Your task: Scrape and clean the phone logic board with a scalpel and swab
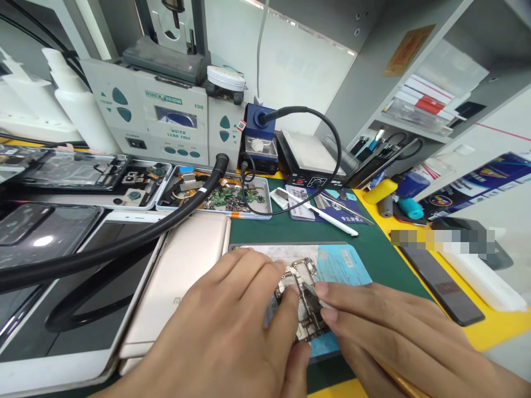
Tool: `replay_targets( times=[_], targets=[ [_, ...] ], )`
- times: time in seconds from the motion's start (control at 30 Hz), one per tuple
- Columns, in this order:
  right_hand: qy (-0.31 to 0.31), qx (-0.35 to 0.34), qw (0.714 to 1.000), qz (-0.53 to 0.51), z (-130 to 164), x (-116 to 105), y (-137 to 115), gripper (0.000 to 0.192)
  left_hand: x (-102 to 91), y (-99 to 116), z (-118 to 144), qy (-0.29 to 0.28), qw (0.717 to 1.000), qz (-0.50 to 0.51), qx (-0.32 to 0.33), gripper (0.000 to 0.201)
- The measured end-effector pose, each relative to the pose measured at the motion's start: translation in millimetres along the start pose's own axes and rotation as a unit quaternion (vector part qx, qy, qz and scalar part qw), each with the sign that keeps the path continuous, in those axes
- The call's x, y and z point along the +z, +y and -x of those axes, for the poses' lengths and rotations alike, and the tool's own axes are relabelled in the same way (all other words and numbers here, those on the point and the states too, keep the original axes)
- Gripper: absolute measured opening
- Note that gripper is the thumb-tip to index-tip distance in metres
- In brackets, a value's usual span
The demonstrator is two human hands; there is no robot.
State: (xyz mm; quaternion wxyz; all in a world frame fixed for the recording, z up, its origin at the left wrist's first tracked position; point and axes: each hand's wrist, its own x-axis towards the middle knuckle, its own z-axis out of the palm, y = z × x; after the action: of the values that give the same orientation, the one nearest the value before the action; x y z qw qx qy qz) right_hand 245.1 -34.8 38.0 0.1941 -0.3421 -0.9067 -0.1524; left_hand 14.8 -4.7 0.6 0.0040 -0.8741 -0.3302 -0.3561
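Circuit board [305, 272] sits within the left hand [236, 309], whose grip is partly curled, fingers and thumb bearing on its left side, over a blue-and-white pad [346, 268]. At its right, the right hand [385, 320] has its grip pinched tightly on a slim tool [309, 297], dark tip at the board. Beyond the left grip lies a parts tray [261, 214]; left of it, a pale gold phone [194, 249].

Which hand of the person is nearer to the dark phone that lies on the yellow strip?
Right. The right hand is to the left of the dark phone, with a gap between them; the left hand is farther left, holding the circuit board.
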Motion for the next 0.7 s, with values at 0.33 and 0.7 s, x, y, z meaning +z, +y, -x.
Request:
replay_targets(
  times=[0.33,0.7],
  targets=[
    [-0.003,0.002,0.999,-0.047,-3.8,-3.3,6.3,0.026,6.1,-7.9,1.6,0.036,0.999,0.001,0.028,0.03],
    [-0.001,0.004,0.997,-0.079,-5.4,-4.9,10.0,0.032,1.8,-3.5,1.2,0.011,1.0,-0.009,0.011,0.029]
  ],
)
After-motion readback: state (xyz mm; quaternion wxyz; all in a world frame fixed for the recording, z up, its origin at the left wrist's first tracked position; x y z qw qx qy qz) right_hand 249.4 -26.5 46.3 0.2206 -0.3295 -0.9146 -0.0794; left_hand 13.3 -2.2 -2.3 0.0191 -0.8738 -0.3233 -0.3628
